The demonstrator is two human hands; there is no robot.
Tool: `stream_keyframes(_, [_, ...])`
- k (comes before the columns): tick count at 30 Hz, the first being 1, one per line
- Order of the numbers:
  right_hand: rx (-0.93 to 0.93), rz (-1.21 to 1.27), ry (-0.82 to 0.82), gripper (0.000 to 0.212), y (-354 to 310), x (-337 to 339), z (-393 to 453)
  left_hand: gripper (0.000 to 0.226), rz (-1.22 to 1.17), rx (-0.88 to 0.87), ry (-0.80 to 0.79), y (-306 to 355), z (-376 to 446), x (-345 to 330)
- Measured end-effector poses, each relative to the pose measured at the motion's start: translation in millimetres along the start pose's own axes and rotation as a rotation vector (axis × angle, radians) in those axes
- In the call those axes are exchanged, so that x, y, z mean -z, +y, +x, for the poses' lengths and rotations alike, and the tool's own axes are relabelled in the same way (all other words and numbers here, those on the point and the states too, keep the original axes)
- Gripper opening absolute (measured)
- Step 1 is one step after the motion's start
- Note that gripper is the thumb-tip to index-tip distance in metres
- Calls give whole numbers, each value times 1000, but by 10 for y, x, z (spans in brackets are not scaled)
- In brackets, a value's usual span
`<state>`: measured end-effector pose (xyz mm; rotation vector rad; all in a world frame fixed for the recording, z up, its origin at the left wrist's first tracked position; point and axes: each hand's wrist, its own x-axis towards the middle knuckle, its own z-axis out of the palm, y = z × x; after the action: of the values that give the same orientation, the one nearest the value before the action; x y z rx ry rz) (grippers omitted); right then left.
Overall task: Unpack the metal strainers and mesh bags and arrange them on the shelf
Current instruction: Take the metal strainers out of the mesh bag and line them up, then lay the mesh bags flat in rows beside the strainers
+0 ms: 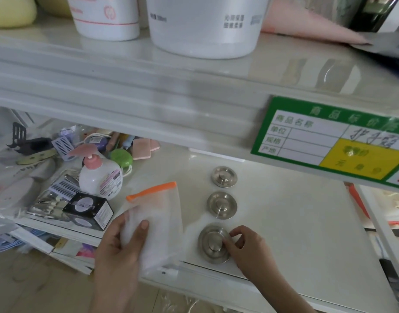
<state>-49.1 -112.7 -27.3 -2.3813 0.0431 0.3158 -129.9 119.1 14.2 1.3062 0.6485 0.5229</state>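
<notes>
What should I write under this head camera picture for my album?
Right hand sets a third metal strainer on the shelf; left hand holds a mesh bag.

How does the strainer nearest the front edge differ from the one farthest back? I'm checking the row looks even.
The front strainer is touched by the right hand, fingers on its knob; the back strainer lies free. The front one sits slightly left of the back one, so the row slants. Both are round, silver, knob up, flat on the shelf.

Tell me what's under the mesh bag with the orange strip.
Under the mesh bag, only the pale shelf shows faintly through; the left hand covers its lower corner.
</notes>
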Motion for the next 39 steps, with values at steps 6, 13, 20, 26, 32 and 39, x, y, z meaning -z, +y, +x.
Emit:
stream_keyframes(6, [157, 381, 56, 34, -512, 451, -203, 21, -34, -8, -141, 120, -207, -174])
stream_keyframes(13, [89, 607, -133, 46, -762, 550, -356, 18, 89, -64, -300, 87, -536, -502])
stream_keyframes(20, [12, 933, -66, 23, -438, 788, -266, 24, 83, -44, -214, 111, -570, -453])
stream_keyframes(26, [0, 530, 121, 16, 191, 1357, 429, 36, 172, -60, -128, 6, -508, -265])
stream_keyframes(32, [3, 586, 97, 15, 285, 1553, 1133, 33, 120, -12, -129, -71, -592, -233])
stream_keyframes(39, [-160, 450, 137, 18, 470, 1225, 1540, 38, 117, 13, -138, -80, -666, -284])
